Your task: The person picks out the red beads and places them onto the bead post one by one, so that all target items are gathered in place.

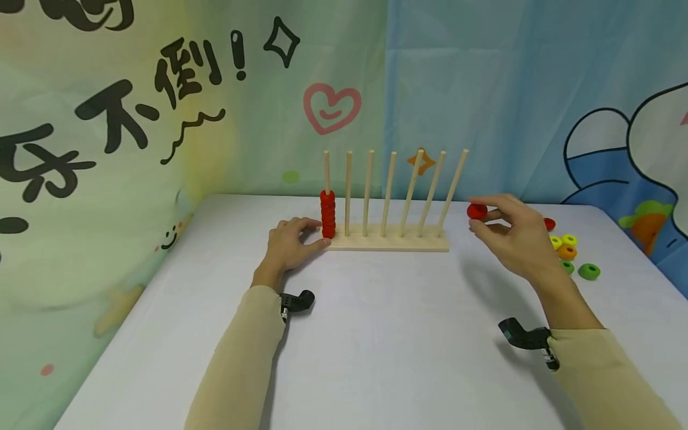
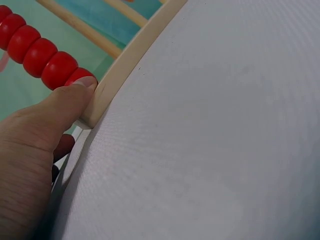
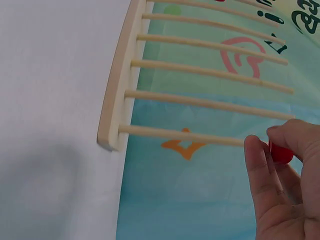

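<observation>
A wooden peg stand with several upright pegs stands toward the back of the table. Red beads are stacked on its leftmost peg. My left hand grips the left end of the base, its thumb against the wood beside the lowest bead. To the right of the stand, my right hand pinches a single red bead between thumb and fingers, raised above the table. In the right wrist view this bead is partly hidden by the fingers, close to the tip of the rightmost peg.
Right of my right hand lie loose beads: a red one, yellow ones, an orange one and green ones. The white table meets a printed cloth backdrop behind the stand.
</observation>
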The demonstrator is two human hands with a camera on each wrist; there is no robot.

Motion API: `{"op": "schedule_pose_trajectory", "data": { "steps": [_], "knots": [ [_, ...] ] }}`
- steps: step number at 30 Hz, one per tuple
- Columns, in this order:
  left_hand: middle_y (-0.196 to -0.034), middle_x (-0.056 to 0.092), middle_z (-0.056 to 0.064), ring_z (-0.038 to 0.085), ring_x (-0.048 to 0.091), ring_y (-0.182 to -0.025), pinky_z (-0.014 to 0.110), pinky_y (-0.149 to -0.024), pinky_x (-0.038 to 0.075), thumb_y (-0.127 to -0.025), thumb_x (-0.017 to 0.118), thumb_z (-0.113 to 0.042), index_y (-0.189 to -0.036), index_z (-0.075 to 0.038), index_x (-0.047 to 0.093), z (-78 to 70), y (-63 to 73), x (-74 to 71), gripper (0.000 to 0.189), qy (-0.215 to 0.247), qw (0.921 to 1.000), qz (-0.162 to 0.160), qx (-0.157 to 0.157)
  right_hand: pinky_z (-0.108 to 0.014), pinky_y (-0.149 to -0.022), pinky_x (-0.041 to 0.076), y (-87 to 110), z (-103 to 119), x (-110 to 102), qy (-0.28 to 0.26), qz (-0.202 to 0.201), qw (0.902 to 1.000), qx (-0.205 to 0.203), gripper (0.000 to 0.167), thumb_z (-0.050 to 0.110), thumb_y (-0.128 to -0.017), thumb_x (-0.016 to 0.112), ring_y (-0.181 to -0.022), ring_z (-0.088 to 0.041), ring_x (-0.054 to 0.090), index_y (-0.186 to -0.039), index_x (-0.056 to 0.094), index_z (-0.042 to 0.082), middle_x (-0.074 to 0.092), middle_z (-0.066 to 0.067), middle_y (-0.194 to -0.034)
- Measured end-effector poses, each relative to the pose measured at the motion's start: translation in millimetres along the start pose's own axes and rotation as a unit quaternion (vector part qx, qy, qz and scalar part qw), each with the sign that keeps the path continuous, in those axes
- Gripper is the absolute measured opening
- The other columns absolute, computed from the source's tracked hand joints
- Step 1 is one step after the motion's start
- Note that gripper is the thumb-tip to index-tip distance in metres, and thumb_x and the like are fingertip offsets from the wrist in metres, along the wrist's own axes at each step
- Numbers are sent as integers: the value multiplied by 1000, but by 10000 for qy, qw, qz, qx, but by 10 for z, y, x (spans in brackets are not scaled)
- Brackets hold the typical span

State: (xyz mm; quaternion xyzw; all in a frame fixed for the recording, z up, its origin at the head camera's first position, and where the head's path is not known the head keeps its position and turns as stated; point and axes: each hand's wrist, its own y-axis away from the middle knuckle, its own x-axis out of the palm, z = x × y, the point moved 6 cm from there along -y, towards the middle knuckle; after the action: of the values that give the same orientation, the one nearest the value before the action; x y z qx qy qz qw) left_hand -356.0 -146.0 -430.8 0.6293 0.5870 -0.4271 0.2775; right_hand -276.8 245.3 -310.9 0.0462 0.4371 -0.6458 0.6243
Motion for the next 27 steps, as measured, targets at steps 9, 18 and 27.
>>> {"op": "schedule_pose_trajectory", "data": {
  "steps": [9, 18, 27],
  "knots": [
    [-132, 60, 1, 27, 47, -121, 50, -101, 31, -85, 63, -61, -131, -27, 62, -18, 1, -32, 56, 6, 10000, -30, 45, -9, -77, 48, -98, 139, 167, -442, -77, 9988, -187, 45, -2, -87, 71, -92, -6, 62, -129, 64, 10, 57, -4, -118],
    [-132, 60, 0, 27, 47, -121, 49, -101, 31, -85, 64, -60, -130, -26, 63, -9, 14, -12, 56, 25, 10000, -27, 63, -11, -76, 50, -104, 633, 301, -528, 225, 9961, -664, 39, -12, -85, 68, -90, -26, 62, -123, 63, -3, 59, -17, -113],
    [-133, 59, 1, 27, 46, -121, 50, -101, 30, -85, 63, -60, -130, -27, 63, -10, 6, -4, 55, 83, 9999, -78, 68, -19, -76, 54, -187, 814, 415, -1204, 175, 9903, -666, 35, -10, -86, 68, -91, -27, 64, -120, 64, -6, 59, -16, -112]
  ]
}}
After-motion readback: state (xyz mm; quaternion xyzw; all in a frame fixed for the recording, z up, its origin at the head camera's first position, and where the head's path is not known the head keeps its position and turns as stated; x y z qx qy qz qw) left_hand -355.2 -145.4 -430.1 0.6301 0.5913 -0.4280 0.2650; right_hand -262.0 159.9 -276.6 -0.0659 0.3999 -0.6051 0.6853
